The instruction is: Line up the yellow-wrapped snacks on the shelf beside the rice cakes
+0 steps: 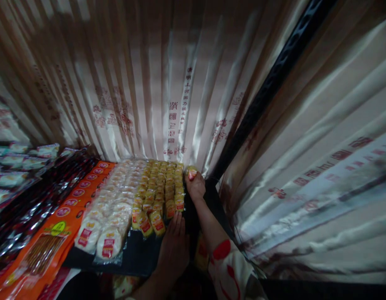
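Observation:
Small yellow snack packets point(160, 183) with red labels stand in several tight rows on a dark shelf point(139, 252). My right hand point(196, 187) is closed on another yellow snack packet point(191, 172), at the back right corner beside the rows. Lower down, my left hand point(174, 243) lies with its fingers stretched out, the tips at the front packets of the right-hand rows. Two of the front packets lean forward. Clear-wrapped round white cakes point(110, 241) with red labels form rows left of the yellow packets.
Orange snack bags point(52, 237) overlap in a row at the left, beside dark shiny packages point(36, 196) and white packets point(13, 177). A pleated printed curtain point(149, 83) hangs behind the shelf. A black slotted post point(268, 91) rises at the right.

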Motion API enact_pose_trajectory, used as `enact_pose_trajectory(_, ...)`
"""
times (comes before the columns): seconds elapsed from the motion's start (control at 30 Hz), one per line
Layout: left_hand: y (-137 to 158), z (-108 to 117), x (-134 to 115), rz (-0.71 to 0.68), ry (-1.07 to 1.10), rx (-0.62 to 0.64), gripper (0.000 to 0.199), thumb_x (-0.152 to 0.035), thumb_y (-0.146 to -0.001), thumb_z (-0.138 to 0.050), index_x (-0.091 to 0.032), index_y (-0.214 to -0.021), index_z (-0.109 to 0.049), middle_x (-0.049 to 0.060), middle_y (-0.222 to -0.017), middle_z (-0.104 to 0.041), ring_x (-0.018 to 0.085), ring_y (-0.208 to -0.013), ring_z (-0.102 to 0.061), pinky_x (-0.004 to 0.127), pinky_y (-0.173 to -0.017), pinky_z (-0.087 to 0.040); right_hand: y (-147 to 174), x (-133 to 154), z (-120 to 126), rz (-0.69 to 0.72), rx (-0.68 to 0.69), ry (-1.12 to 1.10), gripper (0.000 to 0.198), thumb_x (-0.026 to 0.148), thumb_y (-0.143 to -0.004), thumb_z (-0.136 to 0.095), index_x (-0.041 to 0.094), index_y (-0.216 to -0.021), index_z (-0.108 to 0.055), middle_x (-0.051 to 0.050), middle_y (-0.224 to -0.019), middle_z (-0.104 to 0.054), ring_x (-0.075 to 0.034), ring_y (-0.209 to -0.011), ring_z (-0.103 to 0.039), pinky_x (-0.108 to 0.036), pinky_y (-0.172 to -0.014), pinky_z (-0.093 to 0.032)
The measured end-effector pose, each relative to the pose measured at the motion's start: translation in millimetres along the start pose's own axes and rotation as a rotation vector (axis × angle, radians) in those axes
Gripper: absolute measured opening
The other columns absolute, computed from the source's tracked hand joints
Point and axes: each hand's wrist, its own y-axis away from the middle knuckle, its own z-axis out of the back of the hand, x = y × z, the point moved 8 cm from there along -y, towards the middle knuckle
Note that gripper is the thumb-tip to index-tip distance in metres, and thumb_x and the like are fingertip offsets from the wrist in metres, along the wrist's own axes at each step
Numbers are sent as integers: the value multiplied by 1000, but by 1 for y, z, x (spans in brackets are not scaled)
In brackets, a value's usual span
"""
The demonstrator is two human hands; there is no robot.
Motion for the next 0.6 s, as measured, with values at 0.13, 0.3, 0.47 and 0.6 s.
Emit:
enact_pose_trajectory(0.13,1,-2,1,3,6,19,42,-13,-86,-33,-3,-126,-40,21,-134,-43,27,-130,-33,43,-99,-44,0,8,-6,43,49,-25,46,44,-83,-47,11,-114,-50,-15,-106,-60,-26,-101,-54,-33,-84,-41)
enact_pose_trajectory(0.3,2,-3,2,10,32,24,43,-14,-86,-34,-4,-128,-39,20,-136,-41,26,-132,-29,43,-100,-43,6,12,-7,86,101,5,54,40,-85,-44,7,-127,-42,-19,-116,-55,-28,-109,-49,-35,-92,-36)
enact_pose_trajectory(0.47,1,-3,2,14,38,29,43,-14,-86,-33,-4,-128,-39,20,-136,-42,26,-131,-32,43,-99,-44,12,8,-6,68,99,-11,55,38,-88,-38,4,-132,-36,-21,-120,-53,-28,-111,-49,-35,-93,-36)
enact_pose_trajectory(0.6,1,-2,2,29,32,28,42,-14,-86,-33,-5,-127,-40,20,-135,-42,26,-130,-33,43,-99,-44,13,10,-12,85,119,4,50,33,-89,-34,5,-131,-40,-19,-115,-56,-27,-108,-50,-35,-92,-37)
